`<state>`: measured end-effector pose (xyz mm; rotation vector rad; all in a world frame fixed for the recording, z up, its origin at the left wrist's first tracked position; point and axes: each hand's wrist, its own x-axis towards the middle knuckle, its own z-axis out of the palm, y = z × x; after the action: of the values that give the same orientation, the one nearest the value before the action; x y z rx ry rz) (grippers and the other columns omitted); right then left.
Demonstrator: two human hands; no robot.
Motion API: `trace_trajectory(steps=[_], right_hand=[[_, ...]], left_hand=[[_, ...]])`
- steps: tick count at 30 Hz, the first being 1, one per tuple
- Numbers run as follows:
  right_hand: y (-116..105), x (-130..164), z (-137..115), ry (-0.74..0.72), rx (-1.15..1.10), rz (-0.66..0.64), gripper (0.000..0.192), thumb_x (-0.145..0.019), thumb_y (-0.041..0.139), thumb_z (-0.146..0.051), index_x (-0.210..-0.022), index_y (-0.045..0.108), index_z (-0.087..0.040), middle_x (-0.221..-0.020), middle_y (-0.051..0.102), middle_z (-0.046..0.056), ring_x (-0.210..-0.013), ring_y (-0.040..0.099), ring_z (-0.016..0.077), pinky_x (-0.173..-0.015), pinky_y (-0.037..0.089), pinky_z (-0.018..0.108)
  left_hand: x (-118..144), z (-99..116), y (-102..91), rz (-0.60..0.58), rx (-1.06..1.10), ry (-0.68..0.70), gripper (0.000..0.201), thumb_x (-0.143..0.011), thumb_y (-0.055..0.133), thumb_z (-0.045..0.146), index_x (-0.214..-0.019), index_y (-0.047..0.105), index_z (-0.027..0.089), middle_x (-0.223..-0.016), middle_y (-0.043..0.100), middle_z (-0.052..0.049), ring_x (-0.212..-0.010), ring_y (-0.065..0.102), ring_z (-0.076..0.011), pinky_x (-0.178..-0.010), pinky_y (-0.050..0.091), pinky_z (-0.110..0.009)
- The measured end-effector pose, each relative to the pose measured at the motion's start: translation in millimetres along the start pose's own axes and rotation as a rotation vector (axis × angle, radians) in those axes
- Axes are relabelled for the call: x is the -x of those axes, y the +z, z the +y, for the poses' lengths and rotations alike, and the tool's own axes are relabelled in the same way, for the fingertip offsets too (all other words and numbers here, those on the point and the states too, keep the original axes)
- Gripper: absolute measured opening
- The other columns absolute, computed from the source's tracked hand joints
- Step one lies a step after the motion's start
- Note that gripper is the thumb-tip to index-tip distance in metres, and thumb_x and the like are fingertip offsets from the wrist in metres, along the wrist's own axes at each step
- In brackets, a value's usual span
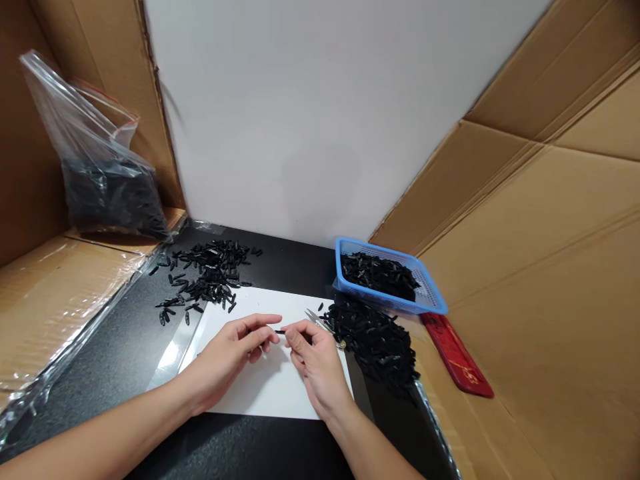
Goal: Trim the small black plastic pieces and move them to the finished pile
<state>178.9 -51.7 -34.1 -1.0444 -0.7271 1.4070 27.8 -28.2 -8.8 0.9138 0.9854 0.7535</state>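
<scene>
A small black plastic piece [280,331] is pinched between both hands above the white sheet [260,393], probably so its dark shape reads clearly. The left hand [235,353] closes thumb and forefinger on 1 end; the right hand [316,363] curls its fingertips on the other, and metal tweezers [320,323] lie just beyond it. Right of that hand sits a heap of black pieces [377,343], with a blue basket [430,297] of more behind. Beyond the left hand lies a scattered pile [210,273], and farther left a plastic bag [107,187].
</scene>
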Motion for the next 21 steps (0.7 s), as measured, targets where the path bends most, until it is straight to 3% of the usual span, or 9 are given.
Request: trace_trajectory(steps=[4,10,14,17,21], right_hand=[[-3.4,-0.4,-3.0,-0.074,0.133,0.038,0.02,-0.069,0.077,-0.036,-0.075,0.074,-0.018,-0.059,0.058,-0.001,-0.046,0.031,0.0081,-0.043,0.019,0.024],[-4.9,0.3,-1.3,-0.079,0.167,0.044,0.018,-0.07,0.076,-0.036,-0.075,0.075,-0.019,-0.064,0.063,0.001,-0.051,0.04,0.0108,-0.047,0.028,0.024],[-4.1,0.4,-1.2,-0.069,0.14,0.028,0.02,-0.07,0.077,-0.036,-0.076,0.073,-0.017,-0.062,0.058,-0.001,-0.047,0.034,0.0082,-0.045,0.024,0.023],[-2.1,1.3,-4.4,-0.038,0.031,0.001,0.022,-0.073,0.074,-0.039,-0.078,0.067,-0.019,-0.062,0.057,-0.002,-0.044,0.028,0.0064,-0.041,0.017,0.021],[-2.1,2.1,-8.2,0.017,-0.076,-0.036,0.025,-0.079,0.066,-0.041,-0.071,0.055,-0.02,-0.066,0.059,-0.001,-0.044,0.029,0.0073,-0.038,0.013,0.019]], left_hand=[[1.4,2.9,0.6,-0.03,0.126,-0.033,0.026,-0.077,0.067,0.022,-0.103,0.071,0.019,-0.083,0.069,-0.003,-0.073,0.056,-0.0141,-0.079,0.042,-0.029],[1.4,2.5,-0.7,-0.046,0.184,-0.061,0.032,-0.076,0.073,0.029,-0.105,0.066,0.018,-0.083,0.07,-0.003,-0.07,0.062,-0.0146,-0.08,0.046,-0.032],[2.3,3.3,0.2,-0.052,0.231,-0.088,0.025,-0.079,0.066,0.021,-0.104,0.065,0.017,-0.084,0.071,-0.004,-0.08,0.065,-0.0167,-0.091,0.045,-0.034],[1.8,1.9,-0.5,-0.099,0.256,-0.061,0.033,-0.075,0.061,0.01,-0.106,0.065,0.018,-0.091,0.072,-0.005,-0.094,0.065,-0.0195,-0.1,0.041,-0.036],[-0.1,0.0,-1.9,-0.08,0.253,-0.044,0.031,-0.076,0.062,0.01,-0.105,0.066,0.019,-0.097,0.072,-0.007,-0.101,0.064,-0.0209,-0.102,0.04,-0.036]])
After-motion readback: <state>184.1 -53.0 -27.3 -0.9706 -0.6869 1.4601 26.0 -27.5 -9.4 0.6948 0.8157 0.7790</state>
